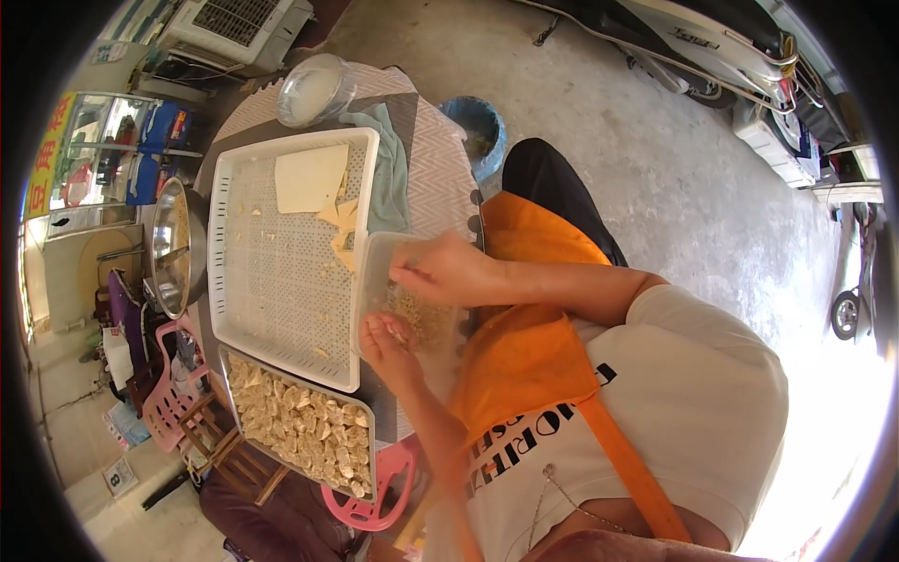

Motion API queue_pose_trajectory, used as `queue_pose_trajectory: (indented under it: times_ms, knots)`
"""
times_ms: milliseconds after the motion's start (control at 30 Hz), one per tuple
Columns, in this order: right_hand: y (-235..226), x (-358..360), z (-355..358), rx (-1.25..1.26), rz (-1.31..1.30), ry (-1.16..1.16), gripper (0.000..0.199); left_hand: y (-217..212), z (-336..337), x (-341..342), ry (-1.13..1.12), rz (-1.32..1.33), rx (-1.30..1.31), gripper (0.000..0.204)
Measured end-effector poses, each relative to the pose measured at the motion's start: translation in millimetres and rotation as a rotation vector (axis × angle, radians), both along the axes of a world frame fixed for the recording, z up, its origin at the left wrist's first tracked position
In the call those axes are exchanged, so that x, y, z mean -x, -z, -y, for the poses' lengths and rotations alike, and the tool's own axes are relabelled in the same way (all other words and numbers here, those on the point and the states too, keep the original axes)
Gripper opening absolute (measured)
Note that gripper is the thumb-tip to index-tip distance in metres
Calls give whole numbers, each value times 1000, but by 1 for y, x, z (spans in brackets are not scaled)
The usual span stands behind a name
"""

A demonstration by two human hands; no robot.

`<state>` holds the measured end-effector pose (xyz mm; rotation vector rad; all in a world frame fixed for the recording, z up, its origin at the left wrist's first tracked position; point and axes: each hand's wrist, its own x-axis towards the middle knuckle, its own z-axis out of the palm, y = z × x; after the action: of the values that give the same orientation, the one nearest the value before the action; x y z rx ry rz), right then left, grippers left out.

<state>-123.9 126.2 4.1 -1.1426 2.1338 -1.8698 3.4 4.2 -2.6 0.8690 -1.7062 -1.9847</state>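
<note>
Left hand [387, 350] curls round pale piece [402, 338] over filling [433, 325] in translucent box [376, 267], tabletop's [436, 173] near edge; right hand [448, 269] pinched, contents unclear; dough pieces [344, 217] left of both, in white basket [281, 314], right hand nearer

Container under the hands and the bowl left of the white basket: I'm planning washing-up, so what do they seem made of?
Container: probably plastic, smooth, given its cloudy, see-through walls. Bowl: likely polished steel, judging by mirror-like glints.

R hand [449, 270] hides part of tub [377, 267]; can't tell what's in its fingers. Bit in L hand [386, 348] too sml to ID. Scooter [716, 37] cut off by top edge.
</note>
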Motion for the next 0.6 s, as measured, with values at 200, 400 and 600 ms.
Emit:
queue_pose_trajectory:
  times_ms: [200,400,600]
  knots:
    - [11,-9,8,16,-76,-91,17,-3,-5,2,-27,-4,29,30]
    - [20,-11,11,-82,-60,-128,19,5,5,-3,-100,-122,-265,39]
    - [26,-11,10,-144,-54,-145,20,-12,-15,7,-222,110,-24,44]
